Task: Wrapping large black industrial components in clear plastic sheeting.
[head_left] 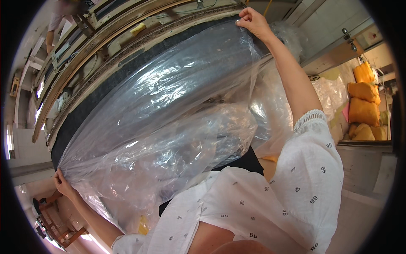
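Observation:
A wide sheet of clear plastic film (167, 91) stretches between my two hands, wrinkled and shiny with reflections. My left hand (63, 183) is closed on its gathered edge at the lower left. Far up at the right, my right hand (253, 24) pinches the film near its other end, arm fully extended. Beneath the film lies a dark cloth-like surface (82, 111), bare as a strip along the far side. Loose folds of the film hang toward my body and hide what is under them.
Long wooden and metal rails (80, 72) of a machine run along the far side, with a small yellow piece (138, 28) on them. Orange bundles (363, 111) are stacked at the right. A wooden stool-like frame (59, 222) stands lower left. Another person (57, 21) is at the upper left.

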`<state>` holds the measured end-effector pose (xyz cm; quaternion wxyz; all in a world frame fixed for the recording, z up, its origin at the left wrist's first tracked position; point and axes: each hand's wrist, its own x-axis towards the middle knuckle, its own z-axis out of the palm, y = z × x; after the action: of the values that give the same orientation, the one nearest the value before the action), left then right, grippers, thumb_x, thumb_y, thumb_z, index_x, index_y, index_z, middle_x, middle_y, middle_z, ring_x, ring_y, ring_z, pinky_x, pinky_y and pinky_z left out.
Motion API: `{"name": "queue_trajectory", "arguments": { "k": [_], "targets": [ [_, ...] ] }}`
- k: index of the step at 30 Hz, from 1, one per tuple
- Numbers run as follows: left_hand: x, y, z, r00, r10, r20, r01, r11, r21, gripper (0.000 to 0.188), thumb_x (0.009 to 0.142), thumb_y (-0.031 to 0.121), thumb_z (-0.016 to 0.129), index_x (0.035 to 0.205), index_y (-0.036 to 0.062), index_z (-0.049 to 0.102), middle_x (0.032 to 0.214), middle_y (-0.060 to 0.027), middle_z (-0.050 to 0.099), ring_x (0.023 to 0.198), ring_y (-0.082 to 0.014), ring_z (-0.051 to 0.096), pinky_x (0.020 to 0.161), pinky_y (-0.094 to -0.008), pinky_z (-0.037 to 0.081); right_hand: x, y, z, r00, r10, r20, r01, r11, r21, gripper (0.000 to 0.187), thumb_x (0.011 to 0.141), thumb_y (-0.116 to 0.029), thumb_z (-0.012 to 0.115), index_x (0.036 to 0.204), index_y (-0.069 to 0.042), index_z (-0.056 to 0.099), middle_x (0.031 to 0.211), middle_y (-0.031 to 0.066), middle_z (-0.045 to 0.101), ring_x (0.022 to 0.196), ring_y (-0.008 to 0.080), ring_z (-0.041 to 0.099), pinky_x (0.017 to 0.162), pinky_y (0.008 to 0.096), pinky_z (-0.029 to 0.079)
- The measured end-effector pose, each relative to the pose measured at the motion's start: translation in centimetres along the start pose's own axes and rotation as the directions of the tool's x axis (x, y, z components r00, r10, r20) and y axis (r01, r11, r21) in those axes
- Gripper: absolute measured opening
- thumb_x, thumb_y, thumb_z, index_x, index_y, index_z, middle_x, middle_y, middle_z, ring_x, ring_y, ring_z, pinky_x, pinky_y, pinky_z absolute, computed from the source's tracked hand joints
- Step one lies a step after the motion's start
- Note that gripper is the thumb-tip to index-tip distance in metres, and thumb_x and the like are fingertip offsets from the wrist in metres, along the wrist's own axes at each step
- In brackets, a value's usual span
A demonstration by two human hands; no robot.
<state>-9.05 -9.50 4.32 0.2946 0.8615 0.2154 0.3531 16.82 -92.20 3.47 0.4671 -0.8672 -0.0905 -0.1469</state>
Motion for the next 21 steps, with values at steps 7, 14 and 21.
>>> {"name": "queue_trajectory", "arguments": {
  "k": [7,14,21],
  "targets": [
    [-1.8,2.0,-6.1,0.960,-0.080,-0.268,0.111,0.989,0.102,0.030,0.084,0.027,0.063,0.096,-0.0004,0.063,0.094,-0.0062,0.062,0.085,-0.0147,0.053,0.081,-0.0249,0.044,-2.4,-2.8,4.4,0.997,-0.075,-0.023,0.073,0.994,-0.086,0.025,0.070,-0.013,0.071,0.090,-0.006,0.059,0.075,0.0025,0.062,0.073,0.0113,0.059,0.068,0.0248,0.046],
    [-5.8,0.4,-12.0,0.979,-0.131,-0.158,0.139,0.989,0.045,0.028,0.089,0.029,0.056,0.096,0.0026,0.062,0.087,-0.0016,0.058,0.077,-0.0116,0.050,0.069,-0.0218,0.041,-2.4,-4.2,6.3,0.989,-0.135,-0.059,0.121,0.974,-0.194,0.020,0.075,-0.011,0.067,0.091,-0.005,0.057,0.073,0.0014,0.059,0.070,0.0097,0.056,0.067,0.0232,0.044],
    [-11.3,0.1,-11.1,0.964,-0.252,-0.079,0.245,0.965,-0.088,0.019,0.088,0.024,0.057,0.096,0.0069,0.059,0.087,0.0023,0.053,0.071,-0.0073,0.044,0.062,-0.0218,0.037,-0.2,-3.5,6.7,0.977,-0.190,0.101,0.215,0.895,-0.392,0.020,0.081,-0.023,0.061,0.090,-0.005,0.059,0.073,0.0046,0.059,0.067,0.0140,0.056,0.066,0.0295,0.044]
  ]
}}
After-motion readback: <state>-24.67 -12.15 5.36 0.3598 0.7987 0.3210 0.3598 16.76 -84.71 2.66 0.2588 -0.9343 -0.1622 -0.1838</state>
